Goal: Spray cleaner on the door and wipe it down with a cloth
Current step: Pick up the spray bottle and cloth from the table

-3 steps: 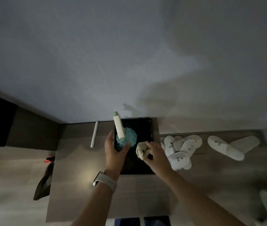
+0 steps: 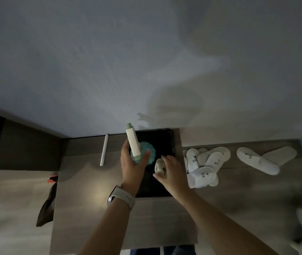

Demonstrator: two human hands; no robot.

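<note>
Left hand [image 2: 133, 167] has its grip wrapped round the lower body of a spray bottle [image 2: 133, 143], thumb on the right side, fingers on the left; the white-and-green bottle stands nearly upright with its long axis tilted slightly to the far left and its green nozzle end farthest from the person. Right hand [image 2: 172, 172] has its grip pinched on a balled, pale cloth [image 2: 160, 168], held just right of the bottle and near it, the two not touching. Both hands hover over a black tray [image 2: 165, 142] on a wooden desk [image 2: 91, 208], where something teal and ridged [image 2: 149, 153] lies behind the bottle; what it is cannot be told.

A pale, dimly lit surface [image 2: 109, 70] fills the far side beyond the desk; whether it is the door cannot be told. If so, it lies straight ahead of both hands, with the bottle hand slightly farther forward, so spraying likely comes first. A white stick [image 2: 104, 150] lies left of the tray, white slippers [image 2: 207, 162] to the right.
</note>
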